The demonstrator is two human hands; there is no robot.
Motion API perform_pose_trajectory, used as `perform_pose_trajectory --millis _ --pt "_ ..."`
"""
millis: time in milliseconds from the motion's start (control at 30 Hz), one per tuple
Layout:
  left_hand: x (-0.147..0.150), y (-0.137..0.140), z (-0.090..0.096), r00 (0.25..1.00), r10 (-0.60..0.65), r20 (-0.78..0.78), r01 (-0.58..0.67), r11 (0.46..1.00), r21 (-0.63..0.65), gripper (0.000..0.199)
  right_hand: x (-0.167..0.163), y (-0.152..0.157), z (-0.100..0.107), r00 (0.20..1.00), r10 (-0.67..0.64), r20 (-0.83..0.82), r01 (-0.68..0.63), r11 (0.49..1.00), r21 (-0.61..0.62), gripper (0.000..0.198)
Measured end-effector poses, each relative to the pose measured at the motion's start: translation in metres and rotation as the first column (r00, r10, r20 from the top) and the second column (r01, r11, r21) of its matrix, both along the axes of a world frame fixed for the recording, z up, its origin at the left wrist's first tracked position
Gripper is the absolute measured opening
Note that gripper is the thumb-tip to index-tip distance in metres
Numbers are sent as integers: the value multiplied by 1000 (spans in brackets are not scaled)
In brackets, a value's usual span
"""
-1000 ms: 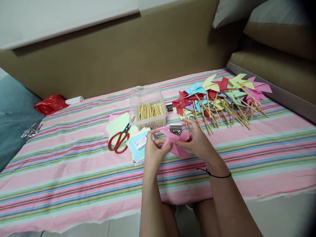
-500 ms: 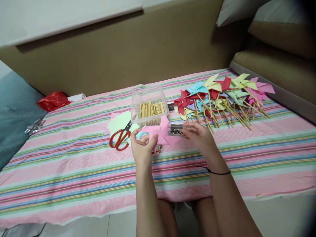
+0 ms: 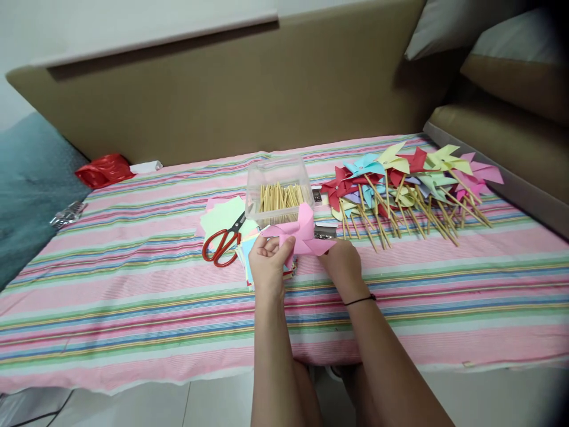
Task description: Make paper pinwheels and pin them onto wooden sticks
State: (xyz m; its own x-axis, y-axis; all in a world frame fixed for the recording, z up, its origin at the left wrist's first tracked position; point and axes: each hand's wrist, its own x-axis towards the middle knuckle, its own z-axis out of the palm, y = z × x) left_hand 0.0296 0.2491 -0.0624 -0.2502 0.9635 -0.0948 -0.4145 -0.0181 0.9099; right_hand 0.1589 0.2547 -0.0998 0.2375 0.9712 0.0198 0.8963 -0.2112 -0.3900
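My left hand (image 3: 269,265) grips a pink paper pinwheel (image 3: 303,233) by one side, thumb on top and fingers beneath. Its blades are folded in to the middle, and no stick shows on it. Just right of the pinwheel my right hand (image 3: 343,265) is turned knuckles up with its fingers curled under. The fingertips are mostly hidden, close to the pinwheel's right blade tip; I cannot make out what they hold. Behind them lies a small box of shiny metal bits (image 3: 326,232), partly covered by the pinwheel.
A clear plastic box (image 3: 255,178) holds wooden sticks (image 3: 280,197). Red-handled scissors (image 3: 222,246) lie on green paper sheets (image 3: 217,216). Finished pinwheels on sticks (image 3: 404,178) are heaped at the right. A red plastic bag (image 3: 105,171) sits far left on the striped cloth (image 3: 155,284).
My right hand has turned from fingers held out beside the small box to knuckles up, closer to the pinwheel's right blade. The pinwheel stays in my left hand. The view has shifted slightly.
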Motion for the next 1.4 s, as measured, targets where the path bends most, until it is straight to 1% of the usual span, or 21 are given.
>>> perform_pose_trajectory --millis 133,200,267,333,367,400,467,500,567,600,700,767,867,933,1033,1200,1400 --pt "1 1 -1 1000 -4 27 4 1000 -5 30 -2 1 -3 1000 -19 15 19 1000 -3 21" --pt "1 1 0 999 -9 34 10 1000 -15 30 -1 1 -4 1000 4 -18 -3 1000 30 20" --pt "1 2 0 999 -13 36 14 1000 -24 28 3 0 -2 994 55 -97 -45 994 100 19" --pt "1 2 1 999 -17 29 18 999 -28 28 9 -3 1 954 88 -285 -39 984 174 14" --pt "1 2 1 1000 -16 24 17 999 -30 28 12 -5 3 903 84 -420 0 981 196 10" --pt "1 2 1 1000 -13 19 14 999 -33 29 15 -7 5 823 71 -563 53 978 201 8" --pt "2 2 2 1000 -4 11 5 999 -37 30 21 -11 8 623 44 -781 159 971 181 14" --pt "3 1 2 1000 -4 7 5 999 -37 30 23 -13 10 532 41 -846 194 966 168 16" --pt "4 1 2 1000 -20 -9 20 999 -32 28 27 -14 12 402 39 -915 245 958 148 16" --pt "5 1 3 999 -31 -18 31 999 -28 27 28 -14 13 359 28 -933 264 956 130 16" --pt "5 2 1 999 -22 -34 21 999 -27 28 30 -13 15 274 -39 -961 297 954 46 19" --pt "4 4 -1 999 14 -39 -15 999 -36 30 32 -13 15 216 -62 -974 280 960 1 22" --pt "1 6 -4 997 73 -37 -74 996 -43 33 35 -13 14 124 -48 -991 248 969 -16 30" --pt "0 7 -6 995 94 -31 -95 995 -41 34 37 -14 14 90 -41 -995 238 971 -19 33" --pt "0 7 -6 995 94 -29 -95 995 -39 33 39 -15 16 78 -36 -996 231 973 -17 36" --pt "2 7 -5 996 80 -32 -81 996 -36 31 41 -16 17 86 -28 -996 224 975 -8 39" --pt "2 7 -7 997 71 -39 -72 997 -28 32 41 -17 19 113 -8 -994 238 971 19 30"
